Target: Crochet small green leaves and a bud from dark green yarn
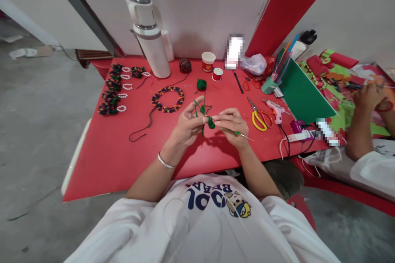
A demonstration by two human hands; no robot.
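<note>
From my head camera, I look down over the glossy red desk (129,164), with my forearms crossing its near edge. My left hand (190,125) pinches a small dark-green piece of looped yarn (211,123) between thumb and fingers, a green strand lying over the raised forefinger. My right hand (231,125) has a closed grip on a slim metal hook with a green handle (237,133), its fingertips against that same yarn piece; the hook's far end sticks out past my palm. The piece sits just above the desk, between my hands, nearer the near edge than the left one. Beyond it lies a round ball of green yarn (201,84), toward the far edge. Left of my hands rests a ring of multicoloured braided yarn (156,104), and multicoloured yarn bundles with white beaded loops (109,98) line the left edge up to the far left corner. Toward the right edge lie yellow-handled metal pliers (258,120) and a pink plastic glue gun (275,111).
</note>
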